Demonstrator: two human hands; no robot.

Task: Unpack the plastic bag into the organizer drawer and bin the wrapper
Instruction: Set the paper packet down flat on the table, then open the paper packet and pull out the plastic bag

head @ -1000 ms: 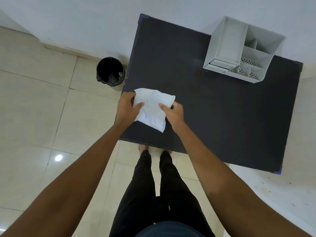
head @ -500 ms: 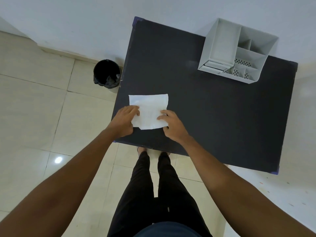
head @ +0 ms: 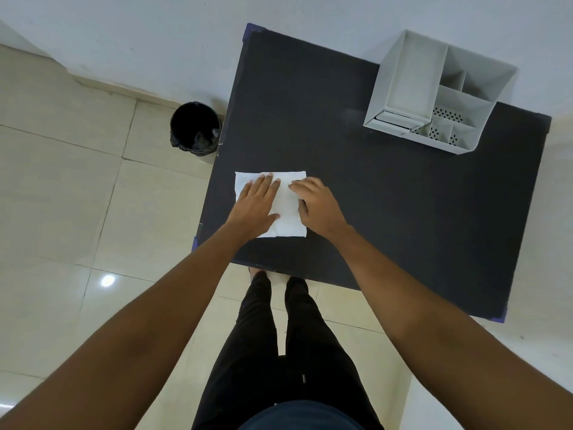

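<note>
A white plastic bag (head: 287, 214) lies flat on the black table (head: 403, 206), near its front left corner. My left hand (head: 255, 203) rests palm down on the bag's left half, fingers stretched out. My right hand (head: 317, 207) lies on the bag's right edge with the fingers slightly bent. Neither hand lifts the bag. What is inside the bag cannot be seen. A grey desk organizer (head: 409, 79) stands at the table's far right, and its small drawer (head: 395, 117) at the lower front looks closed.
A round bin with a black liner (head: 195, 129) stands on the tiled floor just left of the table. A white wall runs behind the table. My legs are at the table's front edge.
The bag was held up crumpled between both hands a second ago. It has since been laid down and spread flat, and both hands moved onto its top.
</note>
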